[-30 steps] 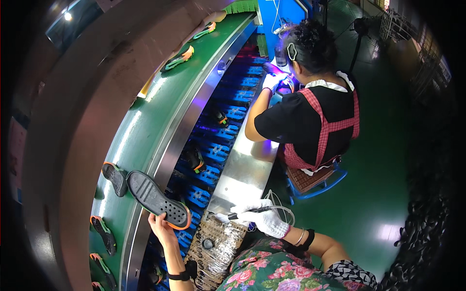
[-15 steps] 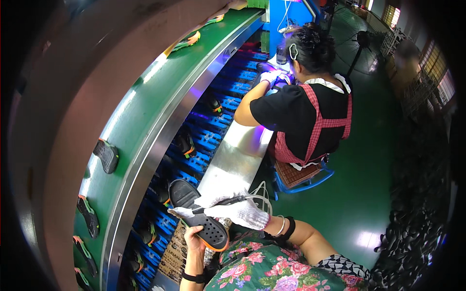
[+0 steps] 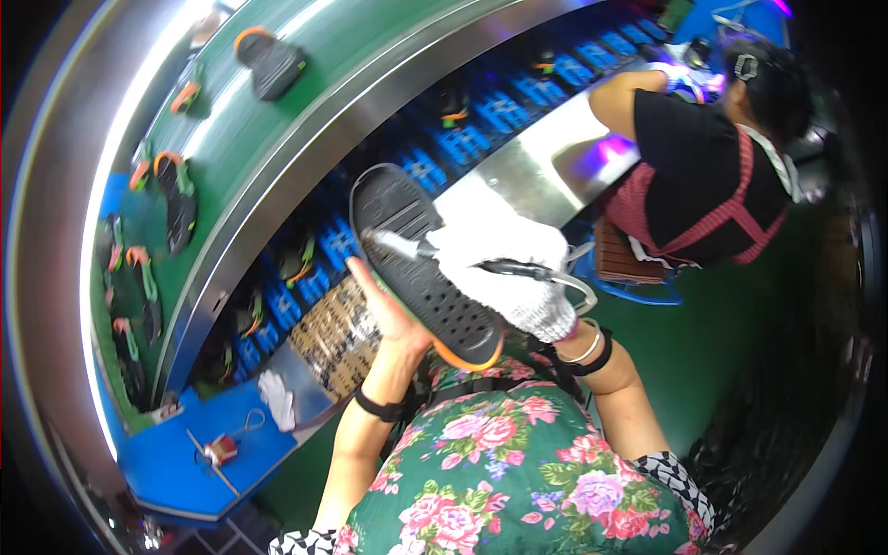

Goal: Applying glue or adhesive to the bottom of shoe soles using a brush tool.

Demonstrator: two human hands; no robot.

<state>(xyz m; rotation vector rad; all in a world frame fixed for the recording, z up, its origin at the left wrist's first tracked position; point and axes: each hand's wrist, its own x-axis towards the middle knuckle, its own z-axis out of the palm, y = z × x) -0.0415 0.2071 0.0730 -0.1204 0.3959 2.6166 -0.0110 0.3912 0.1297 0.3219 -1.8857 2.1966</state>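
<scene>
A curved green conveyor belt (image 3: pixel 305 65) sweeps across the upper left, carrying several dark shoe soles (image 3: pixel 270 63) with orange trim, spaced apart along it. Beside it, lower and nearer the person, runs a line of blue trays (image 3: pixel 462 143), some with small dark and orange parts in them. A steel worktop (image 3: pixel 546 166) follows the trays on the near side; at its far end, a co-worker (image 3: pixel 712 176) in a black top and red checked apron bends over a violet light.

Low in the left corner sits a blue side table (image 3: pixel 185 462) with a white glove (image 3: pixel 276 398) and a small tool lying on it.

In the middle, held above the person's flowered lap, is a black shoe sole (image 3: pixel 421 268) with an orange rim, tread up, tilted with its toe toward the conveyor. The bare left hand (image 3: pixel 388 310) supports it from below, its fingers wrapped up along the near edge. The right hand (image 3: pixel 499 264), in a white glove, lies over the sole's right side, its fingers closed on a slim pen-like tool (image 3: pixel 435 254) with a cord trailing right; the metal tip rests on the tread.
</scene>
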